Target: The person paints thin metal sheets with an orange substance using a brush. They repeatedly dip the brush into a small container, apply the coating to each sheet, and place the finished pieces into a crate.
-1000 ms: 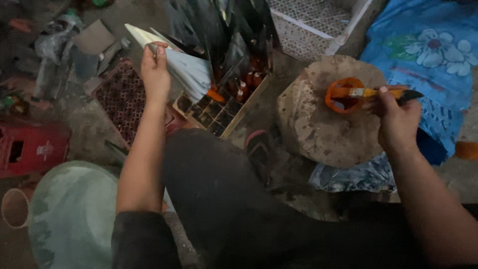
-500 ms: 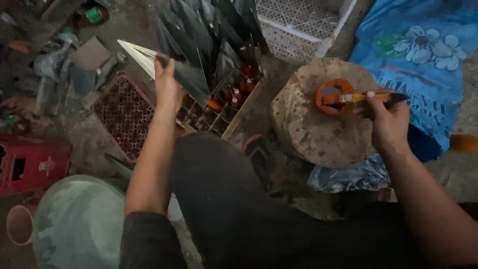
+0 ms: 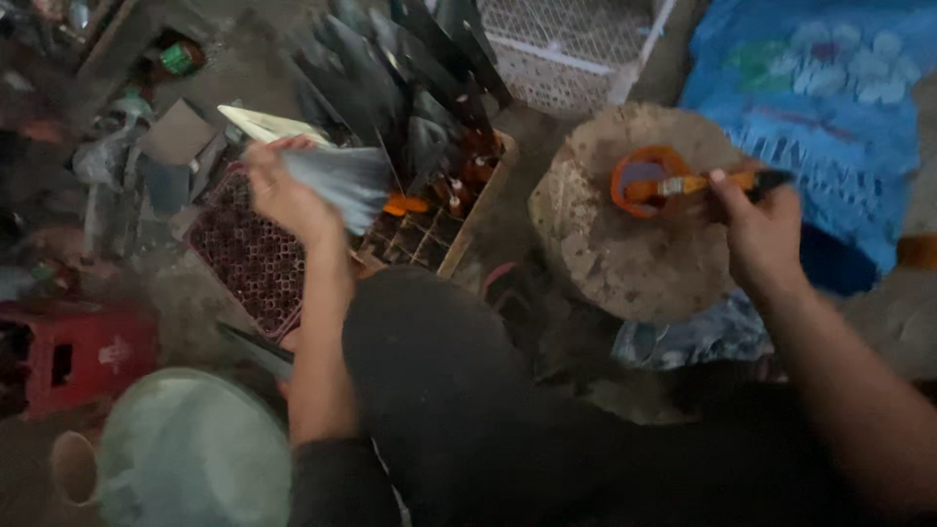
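The left hand had its grip closed on a grey, fan-shaped bundle above a divided crate of bottles. Rightward, on a round stump stood an orange bowl. The right hand pinched a brush lying horizontally, bristles pointing left over the bowl.

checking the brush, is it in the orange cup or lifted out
In: the brush lies across the orange cup, held by the right hand.
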